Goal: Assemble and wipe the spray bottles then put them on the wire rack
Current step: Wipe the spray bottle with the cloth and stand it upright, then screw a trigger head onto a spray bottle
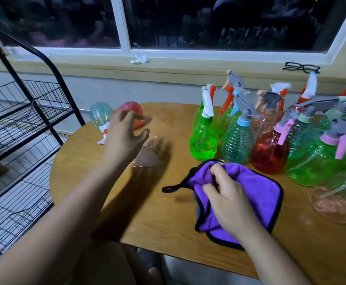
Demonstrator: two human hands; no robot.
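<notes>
Nearest, the right hand [227, 200] is pinching a bunched fold of the purple cloth [258, 194], which is lying on the table [168, 233]. Farther out and leftward, the left hand [125, 136] is hovering palm down, forearm extended, fingers spread wide and loosely curved, holding nothing. Just beyond its fingertips the red bottle [134, 111] and teal bottle [100, 117] are lying on their sides, bases pointing toward the window. The left hand is the nearer; the wire rack [24, 112] is standing to its left.

Right hand [227, 194] grips purple cloth [256, 194]; left hand [125, 134] hovers open near 2 lying bottles [101, 117].
</notes>
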